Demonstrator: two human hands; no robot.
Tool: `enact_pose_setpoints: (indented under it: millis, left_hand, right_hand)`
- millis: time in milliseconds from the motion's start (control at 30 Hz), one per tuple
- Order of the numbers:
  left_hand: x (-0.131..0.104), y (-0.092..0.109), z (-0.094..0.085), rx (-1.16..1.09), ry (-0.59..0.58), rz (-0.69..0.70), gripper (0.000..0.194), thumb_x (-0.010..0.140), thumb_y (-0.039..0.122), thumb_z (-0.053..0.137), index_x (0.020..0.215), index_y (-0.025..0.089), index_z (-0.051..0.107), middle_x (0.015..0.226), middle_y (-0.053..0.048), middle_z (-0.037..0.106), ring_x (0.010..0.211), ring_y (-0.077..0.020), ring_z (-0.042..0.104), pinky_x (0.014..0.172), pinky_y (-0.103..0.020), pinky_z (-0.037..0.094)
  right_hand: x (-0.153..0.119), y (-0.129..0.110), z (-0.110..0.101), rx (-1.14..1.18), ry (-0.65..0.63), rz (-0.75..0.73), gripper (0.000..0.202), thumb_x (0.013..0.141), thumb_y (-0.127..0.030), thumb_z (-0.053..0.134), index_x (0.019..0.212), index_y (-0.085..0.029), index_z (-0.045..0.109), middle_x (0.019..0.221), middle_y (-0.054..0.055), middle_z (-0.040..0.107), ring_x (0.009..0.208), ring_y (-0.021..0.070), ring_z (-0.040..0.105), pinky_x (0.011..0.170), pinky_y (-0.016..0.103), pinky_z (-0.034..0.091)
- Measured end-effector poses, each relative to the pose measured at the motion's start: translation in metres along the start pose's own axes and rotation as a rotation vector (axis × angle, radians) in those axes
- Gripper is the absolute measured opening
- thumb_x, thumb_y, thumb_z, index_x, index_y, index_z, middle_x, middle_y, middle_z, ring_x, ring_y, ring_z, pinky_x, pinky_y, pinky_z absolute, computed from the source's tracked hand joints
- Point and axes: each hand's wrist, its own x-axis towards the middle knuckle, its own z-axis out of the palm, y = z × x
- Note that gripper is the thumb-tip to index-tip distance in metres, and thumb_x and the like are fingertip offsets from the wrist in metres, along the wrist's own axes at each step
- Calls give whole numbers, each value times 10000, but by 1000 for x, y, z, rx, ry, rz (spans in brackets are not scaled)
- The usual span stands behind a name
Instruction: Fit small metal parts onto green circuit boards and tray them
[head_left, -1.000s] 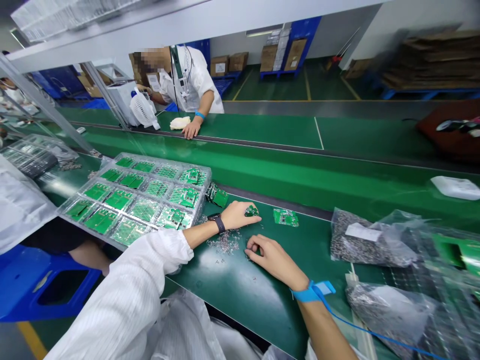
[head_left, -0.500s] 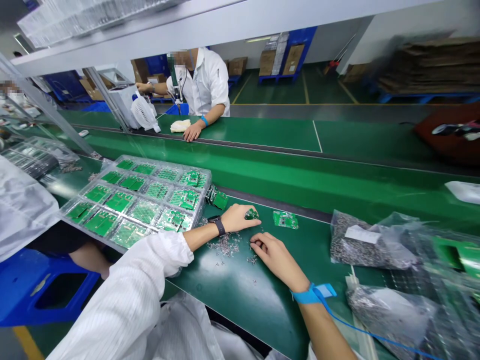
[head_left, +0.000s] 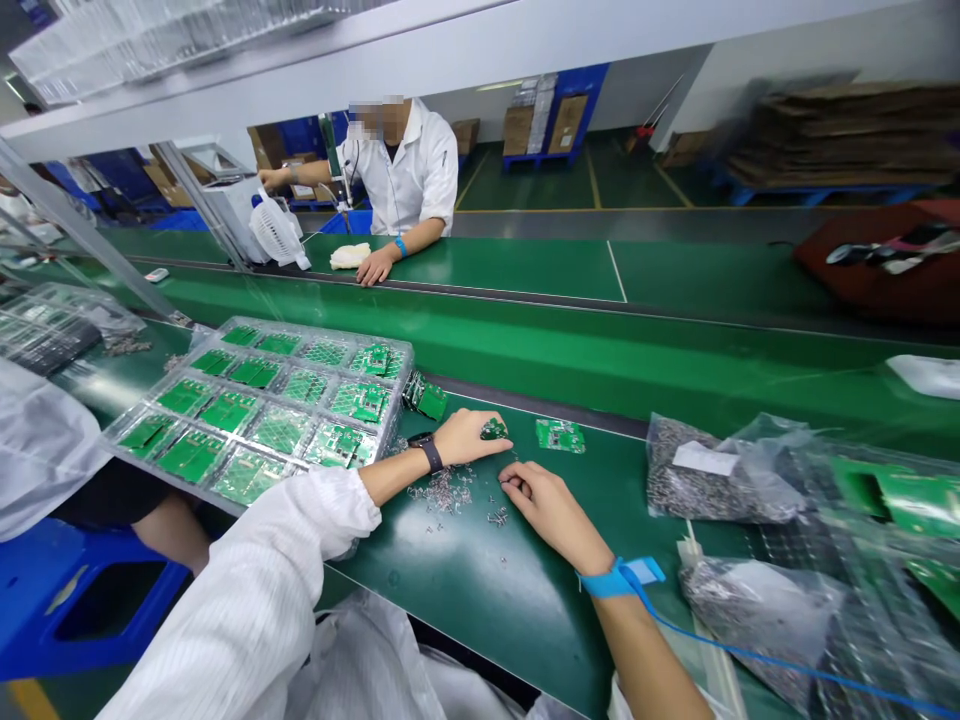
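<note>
Right hand (head_left: 546,503) has shifted off some metal bits (head_left: 498,516), its fingers curled narrow, contents unclear; left hand (head_left: 463,438) grips a green board (head_left: 493,430), best kept steady.

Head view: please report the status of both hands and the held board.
Left hand holding green board. Right hand close by, curled, contents unclear. Loose small shiny parts on worktable, near both hands.

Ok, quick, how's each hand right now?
Left hand: closed, holding a board.
Right hand: curled; can't tell if it's holding anything.
</note>
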Motion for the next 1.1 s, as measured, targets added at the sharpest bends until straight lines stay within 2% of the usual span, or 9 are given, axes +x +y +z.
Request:
enact_pose_setpoints:
  millis: [167,333,533,700,900,1100]
  left_hand:
    - [0,-1,0,2,11,7,227,889,425,707,982,222,742,971,-32,789,944,-227,737,850,-292,517]
    - [-1,1,-2,-29,21,18,205,870,406,720,946,216,735,973,-35,790,936,-227,736,844,-296,516]
    - [-1,5,-2,-270,-80,-135,247,825,421,728,905,189,698,637,9,699,589,-172,679,617,-262,509]
    - [0,6,-4,-338,-82,-134,229,812,394,717,883,179,686,651,1,694,582,-158,663,601,-252,498]
    - [4,1,-3,-381,-111,-93,232,809,393,729,886,180,678,661,3,693,600,-165,670,599,-262,511]
    - [8,-6,-1,-530,-80,-120,453,663,326,868,1038,170,665,829,-11,725,622,-139,654,628,-280,549]
  right_hand:
    - [2,-3,1,4,42,-6,200,949,-265,423,901,-220,612,907,71,610,770,215,616,731,341,474]
    - [5,-1,2,128,165,62,147,930,-284,460,886,-226,587,777,33,623,679,195,595,672,321,473]
    - [15,13,12,466,339,109,280,862,-460,657,932,-191,692,822,70,722,715,209,661,699,339,540]
    - [22,16,23,686,431,125,394,745,-527,812,898,-181,703,834,78,744,763,215,690,760,354,567]
    - [26,15,27,728,483,107,368,730,-514,838,839,-193,693,799,62,747,737,207,691,744,346,564]
    - [28,17,28,704,528,72,309,750,-455,831,842,-195,693,799,62,754,749,216,710,744,344,572]
